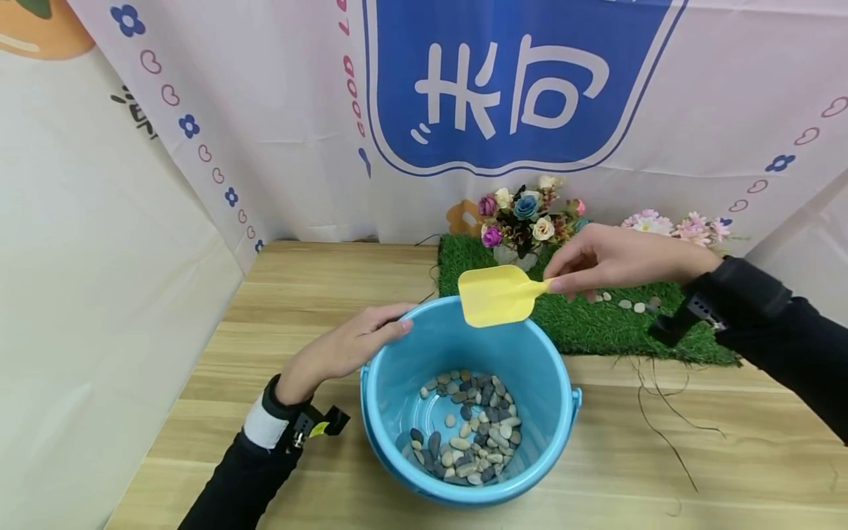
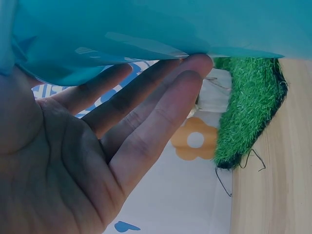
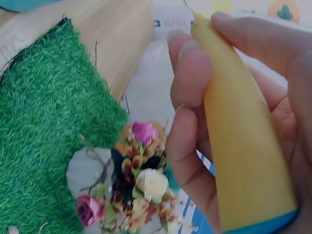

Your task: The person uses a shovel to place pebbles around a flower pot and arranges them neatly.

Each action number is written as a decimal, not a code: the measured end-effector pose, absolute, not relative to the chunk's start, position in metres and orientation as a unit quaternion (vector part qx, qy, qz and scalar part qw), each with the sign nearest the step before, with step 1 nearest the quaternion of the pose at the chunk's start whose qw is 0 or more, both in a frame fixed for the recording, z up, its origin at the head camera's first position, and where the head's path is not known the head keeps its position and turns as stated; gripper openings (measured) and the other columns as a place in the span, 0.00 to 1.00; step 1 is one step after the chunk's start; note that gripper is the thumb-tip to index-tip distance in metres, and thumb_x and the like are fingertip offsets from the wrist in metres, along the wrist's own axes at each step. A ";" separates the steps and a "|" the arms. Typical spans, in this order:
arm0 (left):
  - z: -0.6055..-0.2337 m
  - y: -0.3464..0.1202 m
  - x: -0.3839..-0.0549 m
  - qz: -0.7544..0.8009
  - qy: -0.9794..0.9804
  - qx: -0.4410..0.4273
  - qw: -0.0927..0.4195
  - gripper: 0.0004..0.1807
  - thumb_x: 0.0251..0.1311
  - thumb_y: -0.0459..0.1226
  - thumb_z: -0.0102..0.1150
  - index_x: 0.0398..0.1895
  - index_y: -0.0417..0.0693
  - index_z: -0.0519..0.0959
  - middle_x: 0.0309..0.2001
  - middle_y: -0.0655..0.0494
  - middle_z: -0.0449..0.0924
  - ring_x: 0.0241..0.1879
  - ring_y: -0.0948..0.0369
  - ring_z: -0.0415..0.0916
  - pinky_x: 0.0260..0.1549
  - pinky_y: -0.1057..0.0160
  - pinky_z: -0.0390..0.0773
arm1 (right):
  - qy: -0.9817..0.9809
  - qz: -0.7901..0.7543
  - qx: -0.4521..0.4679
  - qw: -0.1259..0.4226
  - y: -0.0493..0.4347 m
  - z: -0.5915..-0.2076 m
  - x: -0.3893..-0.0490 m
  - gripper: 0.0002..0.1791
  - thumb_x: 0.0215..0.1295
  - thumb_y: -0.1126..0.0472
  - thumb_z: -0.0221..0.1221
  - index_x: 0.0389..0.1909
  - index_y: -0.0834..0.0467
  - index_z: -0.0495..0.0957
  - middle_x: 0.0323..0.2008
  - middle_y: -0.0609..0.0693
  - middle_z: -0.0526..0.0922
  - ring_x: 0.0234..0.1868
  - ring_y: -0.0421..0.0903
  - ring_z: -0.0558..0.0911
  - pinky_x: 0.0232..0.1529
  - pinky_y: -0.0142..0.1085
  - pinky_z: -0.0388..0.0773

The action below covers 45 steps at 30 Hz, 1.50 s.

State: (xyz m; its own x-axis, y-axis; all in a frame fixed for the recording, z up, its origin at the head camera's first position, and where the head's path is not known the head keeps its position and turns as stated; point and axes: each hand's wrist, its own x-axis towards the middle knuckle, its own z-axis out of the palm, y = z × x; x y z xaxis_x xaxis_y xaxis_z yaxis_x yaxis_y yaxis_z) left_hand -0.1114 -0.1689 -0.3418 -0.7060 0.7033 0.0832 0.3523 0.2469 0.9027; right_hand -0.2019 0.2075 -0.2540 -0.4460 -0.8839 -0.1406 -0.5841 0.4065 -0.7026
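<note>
The shovel (image 1: 497, 297) is yellow, its handle (image 3: 243, 141) ending in a blue band (image 3: 265, 224). The bucket (image 1: 433, 346) is sky blue; the pebbles (image 1: 483, 428) mix slate grey, tan and cream. The turf (image 1: 596, 331) is green, the tabletop (image 1: 318, 294) pale and wood-grained. The white cloth (image 1: 291, 88) carries a blue panel (image 1: 506, 136) with white characters (image 1: 458, 88), pink heart outlines (image 1: 142, 62) and blue flowers (image 1: 128, 20).

Right hand (image 1: 616, 258) holds one scoop (image 1: 497, 296) near one mat (image 1: 583, 333), at least two bouquets (image 1: 526, 207); left hand (image 1: 354, 340), one bucket (image 1: 412, 368) with dozens of pebbles (image 1: 460, 444).
</note>
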 end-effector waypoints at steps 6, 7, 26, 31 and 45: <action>-0.338 -0.167 -0.109 0.513 0.771 0.334 0.179 0.19 0.73 0.39 0.34 0.64 0.49 0.63 0.48 0.47 0.77 0.35 0.53 0.80 0.30 0.57 0.82 | 0.794 -0.272 -0.481 0.255 0.189 -0.251 -0.197 0.08 0.67 0.54 0.53 0.42 0.45 0.80 0.27 0.44 0.79 0.22 0.42 0.76 0.24 0.39 0.80; -0.336 -0.167 -0.109 0.514 0.771 0.332 0.180 0.19 0.73 0.38 0.34 0.64 0.47 0.63 0.47 0.46 0.77 0.35 0.53 0.80 0.30 0.57 0.82 | 0.792 -0.267 -0.487 0.253 0.186 -0.251 -0.195 0.08 0.67 0.54 0.54 0.42 0.45 0.80 0.26 0.44 0.79 0.22 0.42 0.76 0.24 0.39 0.80; -0.341 -0.168 -0.110 0.511 0.774 0.330 0.173 0.18 0.73 0.41 0.36 0.62 0.54 0.65 0.46 0.52 0.77 0.34 0.53 0.80 0.28 0.56 0.83 | 0.827 -0.127 -0.529 0.143 0.135 -0.241 -0.167 0.07 0.63 0.50 0.57 0.27 0.44 0.78 0.16 0.38 0.68 0.15 0.36 0.64 0.16 0.30 0.61; -0.341 -0.168 -0.111 0.501 0.783 0.327 0.168 0.19 0.73 0.43 0.36 0.64 0.56 0.65 0.48 0.54 0.76 0.35 0.56 0.80 0.28 0.57 0.83 | 0.835 -0.081 -0.531 0.123 0.121 -0.241 -0.152 0.09 0.61 0.50 0.60 0.22 0.45 0.75 0.14 0.39 0.65 0.14 0.35 0.62 0.13 0.29 0.58; -0.315 -0.162 -0.100 0.509 0.773 0.332 0.181 0.19 0.72 0.33 0.34 0.62 0.39 0.64 0.49 0.40 0.75 0.37 0.51 0.79 0.32 0.56 0.82 | 0.828 0.046 -0.551 0.095 0.079 -0.260 -0.133 0.19 0.59 0.51 0.62 0.16 0.49 0.64 0.15 0.42 0.56 0.15 0.39 0.60 0.15 0.30 0.54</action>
